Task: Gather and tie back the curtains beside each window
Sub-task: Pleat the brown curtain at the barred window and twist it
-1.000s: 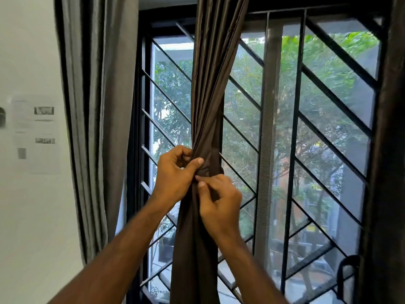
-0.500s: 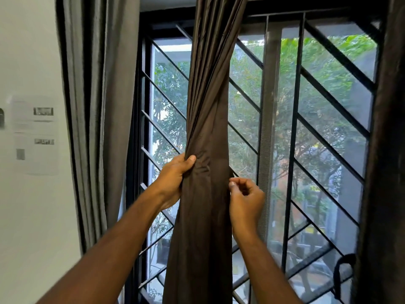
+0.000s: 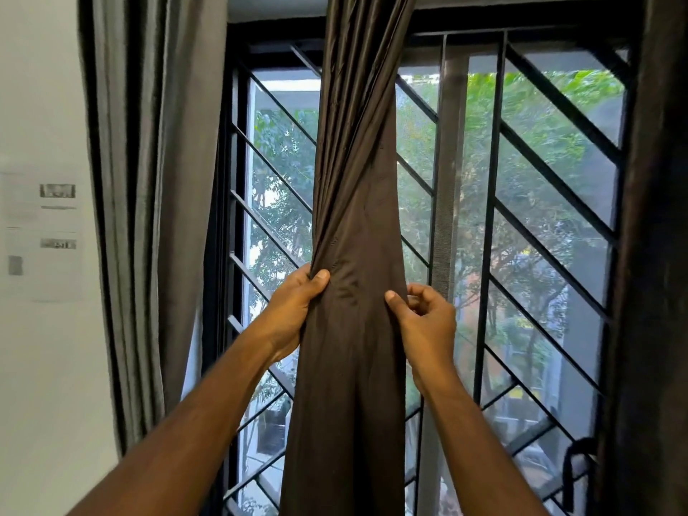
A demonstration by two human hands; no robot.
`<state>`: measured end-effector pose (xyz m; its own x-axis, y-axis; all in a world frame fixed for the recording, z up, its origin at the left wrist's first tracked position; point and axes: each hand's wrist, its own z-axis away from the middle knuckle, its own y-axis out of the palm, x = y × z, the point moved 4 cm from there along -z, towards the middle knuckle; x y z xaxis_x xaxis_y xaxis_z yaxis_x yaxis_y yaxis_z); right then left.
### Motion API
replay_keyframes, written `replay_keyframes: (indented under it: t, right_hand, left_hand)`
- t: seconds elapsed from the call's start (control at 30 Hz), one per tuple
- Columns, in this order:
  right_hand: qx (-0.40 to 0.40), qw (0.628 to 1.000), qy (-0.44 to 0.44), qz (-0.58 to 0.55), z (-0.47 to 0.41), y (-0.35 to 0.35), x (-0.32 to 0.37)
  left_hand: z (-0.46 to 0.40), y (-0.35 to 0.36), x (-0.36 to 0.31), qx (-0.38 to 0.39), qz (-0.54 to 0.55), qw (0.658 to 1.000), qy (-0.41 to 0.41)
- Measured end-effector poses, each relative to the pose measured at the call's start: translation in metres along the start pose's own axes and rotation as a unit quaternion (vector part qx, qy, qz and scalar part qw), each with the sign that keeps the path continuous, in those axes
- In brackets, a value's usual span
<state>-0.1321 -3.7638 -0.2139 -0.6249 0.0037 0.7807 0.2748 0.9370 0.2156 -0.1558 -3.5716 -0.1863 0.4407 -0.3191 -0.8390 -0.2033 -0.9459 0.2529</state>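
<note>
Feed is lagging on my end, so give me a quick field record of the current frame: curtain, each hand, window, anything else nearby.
brown curtain: hangs mid-window, twisted above the hands, spread wider below; no tie visible
left hand: grips the curtain's left edge, thumb on the front
right hand: pinches the curtain's right edge, fingers curled
grey curtain: hangs loose at the window's left side
dark curtain: hangs along the right edge of the view
window grille: black diagonal bars, trees outside
papers: on the left wall, blurred
</note>
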Motion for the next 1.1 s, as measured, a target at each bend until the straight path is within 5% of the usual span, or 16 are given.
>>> replay_keyframes:
  t: [0.07, 0.17, 0.23, 0.3, 0.57, 0.93, 1.03, 1.1]
  right_hand:
    - [-0.04, 0.997, -0.043, 0.047, 0.006, -0.001, 0.003]
    - [-0.093, 0.968, -0.176, 0.152, 0.03, 0.004, 0.015]
    - [-0.083, 0.936, -0.28, 0.194, 0.055, 0.018, 0.025]
    - [-0.057, 0.913, -0.335, 0.224, 0.075, 0.036, 0.026]
    - [0.007, 0.924, -0.33, 0.195, 0.083, 0.051, 0.016]
    - [0.051, 0.933, -0.328, 0.14, 0.073, 0.048, 0.021]
    - [-0.061, 0.96, -0.223, 0.158, 0.043, 0.023, 0.011]
    - [-0.044, 0.961, -0.127, 0.244, 0.025, 0.018, 0.003]
  left_hand:
    - [-0.004, -0.007, -0.003, -0.053, -0.124, 0.989, 0.066]
    - [-0.007, -0.009, -0.01, -0.162, -0.348, 0.905, 0.183]
    - [-0.001, -0.002, -0.014, -0.227, -0.407, 0.851, 0.243]
    - [0.009, 0.01, -0.015, -0.25, -0.41, 0.832, 0.277]
    - [0.015, 0.009, -0.004, -0.121, -0.225, 0.942, 0.218]
    - [0.021, -0.002, -0.013, -0.18, -0.302, 0.902, 0.251]
    - [0.021, -0.006, -0.014, -0.187, -0.292, 0.905, 0.247]
    - [0.019, -0.006, -0.013, -0.188, -0.294, 0.904, 0.245]
